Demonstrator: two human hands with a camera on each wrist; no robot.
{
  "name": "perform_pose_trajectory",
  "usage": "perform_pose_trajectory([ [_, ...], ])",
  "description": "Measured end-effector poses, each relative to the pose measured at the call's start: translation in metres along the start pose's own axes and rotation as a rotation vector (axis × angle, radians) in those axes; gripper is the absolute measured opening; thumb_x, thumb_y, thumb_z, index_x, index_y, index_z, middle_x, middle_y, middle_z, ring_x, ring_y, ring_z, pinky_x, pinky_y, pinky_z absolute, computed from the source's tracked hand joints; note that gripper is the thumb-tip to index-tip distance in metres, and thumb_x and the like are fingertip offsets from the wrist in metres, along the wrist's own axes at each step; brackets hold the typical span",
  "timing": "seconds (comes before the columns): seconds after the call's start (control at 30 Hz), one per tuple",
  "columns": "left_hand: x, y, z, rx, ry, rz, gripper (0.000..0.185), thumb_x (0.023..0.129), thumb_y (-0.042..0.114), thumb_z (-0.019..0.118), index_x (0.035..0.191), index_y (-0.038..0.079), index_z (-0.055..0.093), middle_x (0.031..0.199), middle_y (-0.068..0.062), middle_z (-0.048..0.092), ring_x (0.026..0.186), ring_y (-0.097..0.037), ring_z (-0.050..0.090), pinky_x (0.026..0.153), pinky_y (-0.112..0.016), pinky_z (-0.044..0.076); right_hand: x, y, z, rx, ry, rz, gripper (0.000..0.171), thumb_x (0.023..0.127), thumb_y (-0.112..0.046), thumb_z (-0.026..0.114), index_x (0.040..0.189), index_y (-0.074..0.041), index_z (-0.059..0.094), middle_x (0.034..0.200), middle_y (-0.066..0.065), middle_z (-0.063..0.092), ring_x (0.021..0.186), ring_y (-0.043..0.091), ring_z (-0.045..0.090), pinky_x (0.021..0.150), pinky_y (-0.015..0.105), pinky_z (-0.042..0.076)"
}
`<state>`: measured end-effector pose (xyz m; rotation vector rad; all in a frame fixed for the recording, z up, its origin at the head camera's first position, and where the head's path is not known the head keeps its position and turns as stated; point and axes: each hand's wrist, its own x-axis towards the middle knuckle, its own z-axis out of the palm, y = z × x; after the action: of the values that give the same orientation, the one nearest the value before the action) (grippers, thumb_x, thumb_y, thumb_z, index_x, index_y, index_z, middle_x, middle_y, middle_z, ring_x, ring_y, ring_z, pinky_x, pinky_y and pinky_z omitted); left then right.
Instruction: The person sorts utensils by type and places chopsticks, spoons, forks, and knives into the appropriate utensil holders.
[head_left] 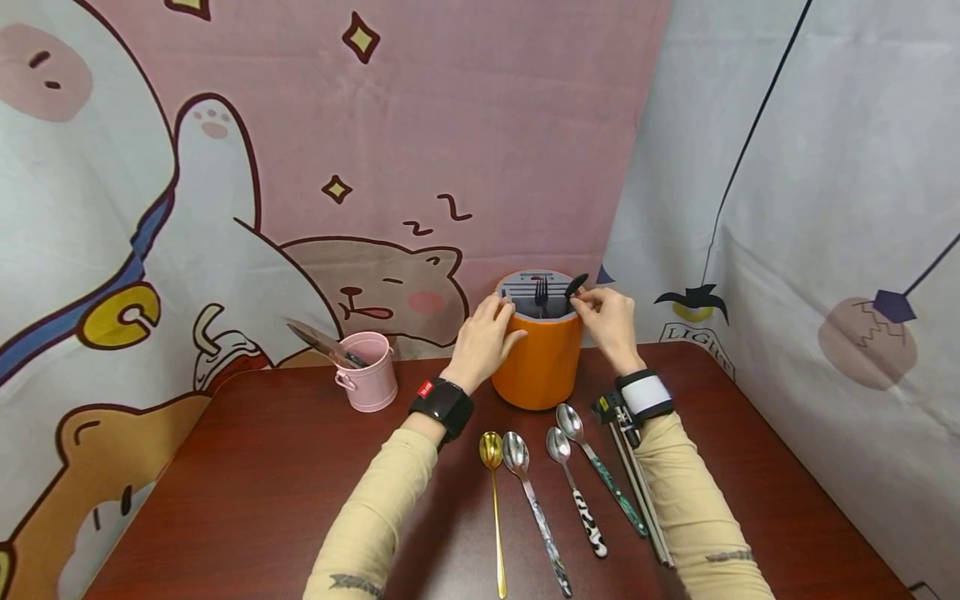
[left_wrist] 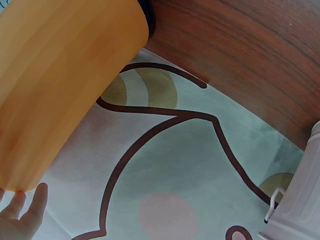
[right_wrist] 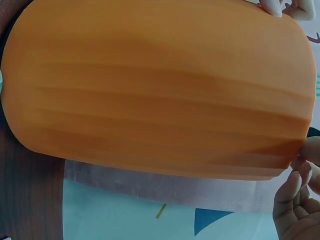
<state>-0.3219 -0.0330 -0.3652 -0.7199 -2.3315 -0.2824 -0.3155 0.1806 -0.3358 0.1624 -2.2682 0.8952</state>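
Dark reddish-brown wood-grain counter point(head_left: 247, 483) backed by pink fabric hanging point(head_left: 495, 133), printed with cartoon animals point(head_left: 330, 267); pale grey patterned fabric point(head_left: 825, 150) hung at right.

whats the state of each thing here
orange holder: upright
fork: tines up in the holder
dark utensil: pinched in right fingers
left fingers: at the holder's rim
pink bucket: upright, utensils inside
four spoons: lying on table
metal sticks: lying flat, partly hidden
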Motion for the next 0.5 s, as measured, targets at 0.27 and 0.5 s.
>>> perform_pose_trajectory([
  [0.27,0.000,-0.001,0.001,-0.006,0.008,0.004,0.044,0.092,0.043,0.057,0.121,0.009,0.056,0.124,-0.009,0.053,0.120,-0.022,0.051,0.074,-0.037,0.056,-0.008,-0.002,-0.006,0.013,-0.011,0.000,0.019,0.088,-0.016,0.068,0.088,0.002,0.072,0.073,0.014,0.065,0.063,0.022,0.054,0.054,0.020,0.036],
  [0.5,0.001,-0.001,0.001,-0.010,0.000,0.004,0.044,0.093,0.043,0.056,0.121,0.009,0.056,0.125,-0.008,0.053,0.121,-0.022,0.051,0.075,-0.037,0.056,-0.022,-0.003,-0.010,0.008,-0.003,-0.032,0.017,0.088,-0.015,0.067,0.089,0.001,0.072,0.073,0.012,0.064,0.062,0.019,0.052,0.055,0.020,0.036],
])
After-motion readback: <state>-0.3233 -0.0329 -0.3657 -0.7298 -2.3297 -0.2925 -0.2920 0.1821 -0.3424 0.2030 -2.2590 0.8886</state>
